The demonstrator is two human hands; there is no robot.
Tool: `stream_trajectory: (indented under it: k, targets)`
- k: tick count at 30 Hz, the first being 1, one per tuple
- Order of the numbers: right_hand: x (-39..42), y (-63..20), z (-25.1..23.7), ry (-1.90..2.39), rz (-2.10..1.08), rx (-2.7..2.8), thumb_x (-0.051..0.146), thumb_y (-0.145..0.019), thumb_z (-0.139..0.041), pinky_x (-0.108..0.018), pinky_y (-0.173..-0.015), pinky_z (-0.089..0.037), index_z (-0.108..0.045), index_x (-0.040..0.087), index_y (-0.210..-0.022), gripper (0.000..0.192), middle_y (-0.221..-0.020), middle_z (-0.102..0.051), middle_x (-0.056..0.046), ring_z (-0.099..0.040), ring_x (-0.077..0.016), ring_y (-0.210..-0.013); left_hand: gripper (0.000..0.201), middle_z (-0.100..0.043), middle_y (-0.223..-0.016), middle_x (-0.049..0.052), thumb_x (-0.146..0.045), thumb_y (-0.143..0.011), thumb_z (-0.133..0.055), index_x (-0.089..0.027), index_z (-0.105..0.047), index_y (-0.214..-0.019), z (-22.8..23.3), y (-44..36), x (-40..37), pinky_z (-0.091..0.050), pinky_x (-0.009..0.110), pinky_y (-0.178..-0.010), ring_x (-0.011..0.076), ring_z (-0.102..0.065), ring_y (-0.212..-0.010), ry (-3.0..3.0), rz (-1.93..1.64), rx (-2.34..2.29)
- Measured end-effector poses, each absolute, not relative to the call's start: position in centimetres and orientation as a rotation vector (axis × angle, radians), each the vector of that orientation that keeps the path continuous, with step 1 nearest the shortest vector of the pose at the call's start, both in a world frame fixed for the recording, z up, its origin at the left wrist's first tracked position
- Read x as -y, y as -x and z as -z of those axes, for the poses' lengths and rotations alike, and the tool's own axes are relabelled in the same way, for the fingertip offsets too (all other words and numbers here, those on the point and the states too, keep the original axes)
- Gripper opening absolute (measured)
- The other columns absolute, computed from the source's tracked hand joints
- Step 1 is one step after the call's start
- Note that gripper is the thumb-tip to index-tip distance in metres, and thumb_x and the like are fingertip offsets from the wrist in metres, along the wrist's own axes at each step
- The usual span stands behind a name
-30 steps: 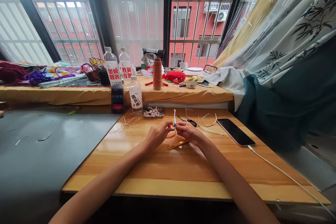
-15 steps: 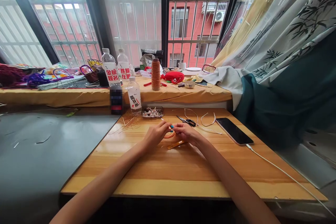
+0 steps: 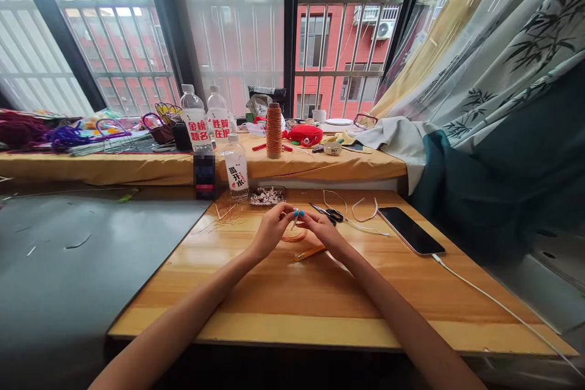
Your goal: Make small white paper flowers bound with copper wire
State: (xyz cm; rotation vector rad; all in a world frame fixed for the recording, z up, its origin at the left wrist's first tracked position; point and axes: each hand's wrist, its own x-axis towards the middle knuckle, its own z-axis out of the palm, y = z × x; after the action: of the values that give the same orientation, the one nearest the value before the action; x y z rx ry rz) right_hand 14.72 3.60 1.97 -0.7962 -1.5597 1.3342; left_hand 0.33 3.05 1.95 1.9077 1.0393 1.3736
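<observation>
Over the middle of the wooden table (image 3: 320, 292), the left hand (image 3: 269, 233) and right hand (image 3: 323, 230) meet fingertip to fingertip, both pinched shut on a small white stick-like piece (image 3: 295, 218) held just above an orange cord loop (image 3: 295, 236). An orange pencil (image 3: 309, 252) lies just under the right hand, scissors (image 3: 327, 212) just behind, phone (image 3: 410, 230) off to the right.

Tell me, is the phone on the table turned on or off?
It looks off. The phone lies flat on the wooden table with a dark, blank screen, though a white cable is plugged into it.
</observation>
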Motion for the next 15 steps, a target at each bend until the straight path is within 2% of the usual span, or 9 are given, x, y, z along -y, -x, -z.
stream_trajectory:
  k: [3,8,11,15]
  targets:
    - [-3.52,-14.49,-1.5,0.774,-1.315,1.667,0.046,-0.07,-0.052,-0.031,-0.077,-0.041,-0.064,0.019,-0.089,0.035,-0.078,-0.061,-0.002,-0.054,-0.015,-0.077,0.02,-0.055,-0.074,0.001,-0.033,-0.075,-0.048,-0.016,-0.051,-0.085,-1.83,-0.39,-3.24,-0.04,0.019,-0.054,0.0101,-0.052,-0.062,-1.731,-1.327,-0.972]
    - [-3.68,-14.62,-0.9,0.9,-1.127,1.714,0.043,-0.071,-0.051,-0.027,-0.06,-0.043,-0.063,0.019,-0.086,0.031,-0.067,-0.057,-0.001,-0.052,-0.0135,-0.061,0.031,-0.053,-0.072,-0.002,-0.027,-0.074,-0.048,-0.021,-0.049,-0.105,-1.71,-0.16,-3.53,-0.031,0.016,-0.041,0.0048,-0.042,-0.047,-1.749,-1.281,-0.976]
    - [-3.54,-14.71,-1.1,0.942,-1.034,1.716,0.041,-0.071,-0.051,-0.026,-0.059,-0.043,-0.063,0.018,-0.08,0.027,-0.067,-0.057,-0.002,-0.053,-0.0144,-0.063,0.024,-0.054,-0.07,-0.002,-0.027,-0.075,-0.046,-0.019,-0.054,-0.095,-1.75,-0.02,-3.5,-0.03,0.016,-0.04,0.0042,-0.038,-0.045,-1.783,-1.28,-0.996]
    - [-3.38,-14.67,-1.29,0.922,-1.095,1.693,0.038,-0.072,-0.051,-0.028,-0.061,-0.044,-0.063,0.018,-0.083,0.026,-0.07,-0.059,-0.003,-0.055,-0.016,-0.066,0.018,-0.052,-0.062,-0.003,-0.026,-0.074,-0.047,-0.017,-0.055,-0.088,-1.63,0.01,-3.49,-0.03,0.016,-0.04,0.0046,-0.036,-0.043,-1.791,-1.311,-1.034]
